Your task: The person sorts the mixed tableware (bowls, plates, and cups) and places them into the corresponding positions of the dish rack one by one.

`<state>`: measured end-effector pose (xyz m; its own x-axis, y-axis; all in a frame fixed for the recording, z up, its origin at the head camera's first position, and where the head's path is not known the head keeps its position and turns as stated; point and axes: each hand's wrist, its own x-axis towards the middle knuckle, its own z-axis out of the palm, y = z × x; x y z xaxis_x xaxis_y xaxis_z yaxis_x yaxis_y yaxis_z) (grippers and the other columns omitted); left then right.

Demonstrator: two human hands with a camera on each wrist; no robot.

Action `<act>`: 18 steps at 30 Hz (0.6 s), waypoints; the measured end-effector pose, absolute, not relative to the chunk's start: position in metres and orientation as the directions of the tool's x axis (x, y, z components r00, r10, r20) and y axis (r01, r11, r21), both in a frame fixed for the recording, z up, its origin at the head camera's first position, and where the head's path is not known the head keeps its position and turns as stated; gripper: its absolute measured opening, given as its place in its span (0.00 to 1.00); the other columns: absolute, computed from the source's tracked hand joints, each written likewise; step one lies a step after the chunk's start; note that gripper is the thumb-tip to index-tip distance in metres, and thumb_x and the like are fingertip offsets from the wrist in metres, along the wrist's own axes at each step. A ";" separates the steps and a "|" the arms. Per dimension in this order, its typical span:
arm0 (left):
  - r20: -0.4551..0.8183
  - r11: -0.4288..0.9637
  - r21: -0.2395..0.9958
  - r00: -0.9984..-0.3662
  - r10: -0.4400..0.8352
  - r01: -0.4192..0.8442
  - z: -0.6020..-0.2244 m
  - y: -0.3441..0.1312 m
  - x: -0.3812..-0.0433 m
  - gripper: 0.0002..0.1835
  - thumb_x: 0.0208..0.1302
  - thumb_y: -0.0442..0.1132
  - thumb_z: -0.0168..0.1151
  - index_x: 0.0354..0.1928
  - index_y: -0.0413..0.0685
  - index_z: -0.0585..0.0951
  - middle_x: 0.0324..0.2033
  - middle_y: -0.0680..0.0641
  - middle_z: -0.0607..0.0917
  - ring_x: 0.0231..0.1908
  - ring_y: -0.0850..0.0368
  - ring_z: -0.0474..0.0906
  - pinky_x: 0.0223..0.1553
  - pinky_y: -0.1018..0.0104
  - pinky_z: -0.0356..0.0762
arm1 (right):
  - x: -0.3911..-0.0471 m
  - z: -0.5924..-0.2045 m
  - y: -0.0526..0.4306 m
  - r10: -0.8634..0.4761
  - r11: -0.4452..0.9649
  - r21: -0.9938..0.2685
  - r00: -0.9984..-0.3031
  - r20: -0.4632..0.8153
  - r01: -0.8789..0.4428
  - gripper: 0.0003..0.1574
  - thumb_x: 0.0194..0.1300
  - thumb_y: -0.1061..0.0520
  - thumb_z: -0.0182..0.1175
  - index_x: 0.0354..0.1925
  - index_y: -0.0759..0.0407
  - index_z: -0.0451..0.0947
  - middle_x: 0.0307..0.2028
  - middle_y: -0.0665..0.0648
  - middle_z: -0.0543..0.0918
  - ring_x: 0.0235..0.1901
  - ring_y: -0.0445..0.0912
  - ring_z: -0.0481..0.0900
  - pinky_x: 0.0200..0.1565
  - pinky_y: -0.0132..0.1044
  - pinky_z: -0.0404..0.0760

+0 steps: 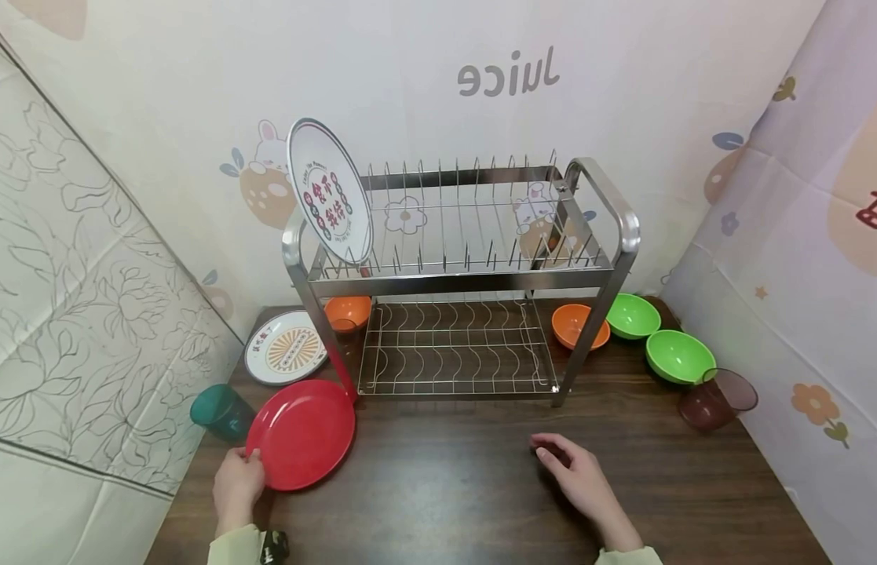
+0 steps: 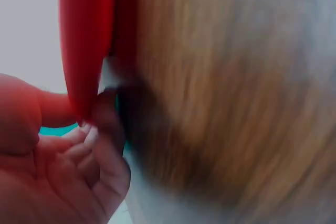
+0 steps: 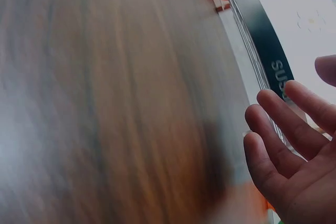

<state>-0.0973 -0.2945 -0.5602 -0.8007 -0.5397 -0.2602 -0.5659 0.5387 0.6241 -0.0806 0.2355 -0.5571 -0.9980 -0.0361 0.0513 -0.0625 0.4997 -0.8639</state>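
My left hand (image 1: 239,482) pinches the near left rim of a red plate (image 1: 304,434), thumb on top and fingers beneath. In the left wrist view the plate (image 2: 86,30) appears edge-on between thumb and curled fingers. My right hand (image 1: 578,475) hovers over the front of the table with relaxed, slightly bent fingers and nothing in them; the right wrist view shows its fingers (image 3: 289,129) spread apart. Ahead stands a two-tier metal dish rack (image 1: 455,278). A white plate with printed characters (image 1: 330,192) leans upright in the upper tier's left end.
Left of the rack lie a patterned white plate (image 1: 286,348), a teal cup (image 1: 222,412) and an orange bowl (image 1: 348,310). To the right are another orange bowl (image 1: 579,326), two green bowls (image 1: 681,357) and a dark reddish cup (image 1: 717,399). Printed curtains (image 1: 798,314) border the wooden table (image 1: 445,479).
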 end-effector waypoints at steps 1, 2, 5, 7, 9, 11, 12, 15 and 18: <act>-0.264 0.536 0.631 -0.805 -0.532 -0.561 -0.560 -0.295 -0.097 0.24 0.77 0.41 0.44 0.60 0.22 0.65 0.49 0.24 0.75 0.48 0.29 0.72 0.46 0.39 0.71 | -0.081 -0.557 0.238 -0.029 0.506 -0.860 -0.998 0.061 -0.067 0.13 0.71 0.57 0.61 0.51 0.58 0.83 0.45 0.50 0.87 0.44 0.37 0.81 0.44 0.32 0.78; -0.273 0.526 0.640 -0.805 -0.526 -0.561 -0.559 -0.296 -0.096 0.24 0.77 0.41 0.44 0.60 0.22 0.65 0.49 0.24 0.75 0.48 0.30 0.72 0.45 0.40 0.71 | -0.081 -0.557 0.240 -0.022 0.510 -0.858 -0.998 0.066 -0.068 0.13 0.71 0.57 0.61 0.51 0.58 0.83 0.45 0.50 0.87 0.44 0.37 0.81 0.44 0.31 0.78; -0.308 0.477 0.679 -0.807 -0.505 -0.558 -0.558 -0.299 -0.095 0.24 0.78 0.41 0.44 0.62 0.23 0.62 0.50 0.24 0.73 0.50 0.30 0.71 0.47 0.39 0.72 | -0.082 -0.558 0.244 -0.008 0.511 -0.858 -0.998 0.065 -0.060 0.14 0.71 0.57 0.61 0.52 0.58 0.82 0.45 0.51 0.87 0.43 0.38 0.81 0.43 0.32 0.78; -0.331 0.441 0.701 -0.804 -0.495 -0.560 -0.557 -0.300 -0.094 0.24 0.78 0.41 0.44 0.63 0.25 0.61 0.53 0.24 0.71 0.53 0.29 0.69 0.51 0.37 0.71 | -0.082 -0.558 0.247 -0.006 0.505 -0.861 -0.998 0.059 -0.054 0.14 0.71 0.56 0.61 0.53 0.58 0.82 0.46 0.52 0.87 0.44 0.39 0.81 0.43 0.32 0.78; -0.352 0.406 0.723 -0.803 -0.480 -0.559 -0.556 -0.301 -0.094 0.24 0.79 0.41 0.44 0.64 0.25 0.60 0.54 0.25 0.70 0.54 0.29 0.68 0.52 0.37 0.70 | -0.083 -0.558 0.248 -0.006 0.501 -0.864 -0.998 0.057 -0.052 0.15 0.71 0.56 0.61 0.53 0.59 0.82 0.46 0.53 0.87 0.45 0.39 0.82 0.43 0.32 0.78; -0.373 0.384 0.732 -0.803 -0.464 -0.562 -0.555 -0.302 -0.093 0.24 0.79 0.41 0.44 0.64 0.27 0.60 0.53 0.25 0.71 0.53 0.31 0.70 0.50 0.39 0.72 | -0.083 -0.559 0.250 -0.003 0.507 -0.861 -0.998 0.056 -0.050 0.15 0.71 0.56 0.61 0.53 0.59 0.82 0.46 0.52 0.87 0.45 0.39 0.82 0.44 0.32 0.78; -0.380 0.379 0.735 -0.805 -0.457 -0.562 -0.554 -0.302 -0.092 0.24 0.79 0.41 0.45 0.64 0.27 0.60 0.52 0.26 0.71 0.52 0.32 0.71 0.49 0.41 0.73 | -0.082 -0.559 0.250 0.000 0.510 -0.859 -0.998 0.055 -0.048 0.15 0.71 0.56 0.61 0.53 0.59 0.82 0.46 0.52 0.87 0.45 0.38 0.82 0.44 0.31 0.78; -0.388 0.385 0.739 -0.816 -0.429 -0.554 -0.551 -0.302 -0.091 0.25 0.79 0.43 0.46 0.64 0.29 0.61 0.51 0.26 0.74 0.48 0.36 0.74 0.44 0.49 0.77 | -0.082 -0.558 0.252 0.020 0.527 -0.849 -0.998 0.055 -0.036 0.15 0.72 0.55 0.60 0.53 0.59 0.82 0.45 0.52 0.87 0.44 0.36 0.81 0.44 0.30 0.77; -0.389 0.392 0.745 -0.829 -0.401 -0.539 -0.550 -0.305 -0.088 0.25 0.79 0.44 0.47 0.65 0.31 0.62 0.52 0.27 0.75 0.48 0.39 0.77 0.43 0.52 0.79 | -0.082 -0.556 0.252 0.034 0.535 -0.844 -0.997 0.071 -0.042 0.14 0.72 0.55 0.60 0.52 0.60 0.83 0.45 0.53 0.87 0.44 0.36 0.81 0.44 0.27 0.76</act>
<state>-0.0875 -0.3047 -0.5496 -0.8293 -0.4010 -0.3893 -0.5394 0.3922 0.7451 -0.0820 0.2515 -0.5564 -0.9969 0.0344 0.0714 -0.0420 0.5354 -0.8436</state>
